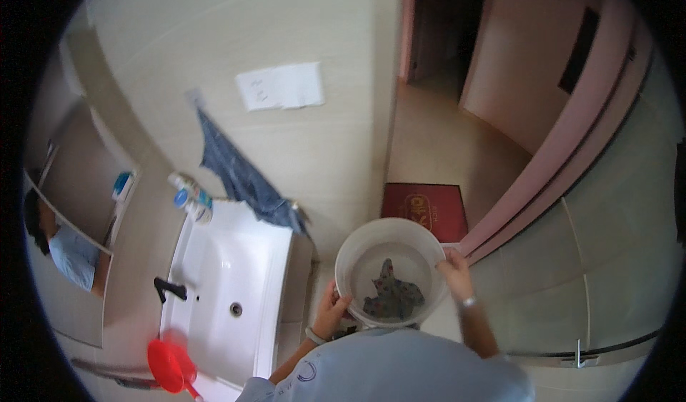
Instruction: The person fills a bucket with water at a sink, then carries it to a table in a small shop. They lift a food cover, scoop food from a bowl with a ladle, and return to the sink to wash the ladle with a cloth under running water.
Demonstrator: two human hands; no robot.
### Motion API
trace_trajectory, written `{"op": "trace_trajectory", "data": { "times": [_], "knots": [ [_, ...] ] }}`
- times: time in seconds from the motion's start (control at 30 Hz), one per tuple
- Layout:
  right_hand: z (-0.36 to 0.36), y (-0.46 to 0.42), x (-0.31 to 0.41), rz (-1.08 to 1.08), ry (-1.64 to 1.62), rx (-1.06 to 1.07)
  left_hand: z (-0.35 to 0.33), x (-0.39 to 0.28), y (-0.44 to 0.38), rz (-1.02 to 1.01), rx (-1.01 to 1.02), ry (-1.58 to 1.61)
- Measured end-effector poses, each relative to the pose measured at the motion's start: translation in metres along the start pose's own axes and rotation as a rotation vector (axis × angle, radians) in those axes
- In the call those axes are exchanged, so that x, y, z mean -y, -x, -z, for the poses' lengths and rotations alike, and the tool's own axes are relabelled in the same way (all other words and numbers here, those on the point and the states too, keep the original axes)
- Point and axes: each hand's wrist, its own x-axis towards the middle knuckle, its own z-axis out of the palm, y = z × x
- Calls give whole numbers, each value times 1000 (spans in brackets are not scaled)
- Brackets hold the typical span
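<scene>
Between my two hands is a round white plastic bucket, seen from above. My left hand grips its rim at the lower left, thumb over the edge. At the right side of the rim, my right hand has hold of it too. A dark grey patterned cloth with small red spots lies crumpled at the bottom of the bucket. Whether there is water around the cloth I cannot tell.
On the left is a white washbasin with a black faucet, bottles and a red plastic dipper. A blue-grey cloth hangs on the wall. Beyond the bucket, a red doormat lies at the doorway; a glass partition stands right.
</scene>
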Motion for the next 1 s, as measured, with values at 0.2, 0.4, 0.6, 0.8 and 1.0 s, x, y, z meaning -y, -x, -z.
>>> {"op": "trace_trajectory", "data": {
  "times": [0.2,0.4,0.6,0.8,1.0],
  "knots": [
    [104,39,-17,-60,-11,-204,-78,40,-42,168,157,-67],
    [165,60,-13,-144,21,-512,-143,49,-98,247,341,-186],
    [213,34,-40,-165,-70,-651,-194,54,-165,297,439,-196],
    [240,-59,-41,-207,-104,-711,-205,88,-276,283,434,-187],
    [271,-182,-51,-302,71,-628,-198,121,-411,172,522,-245]
  ]
}}
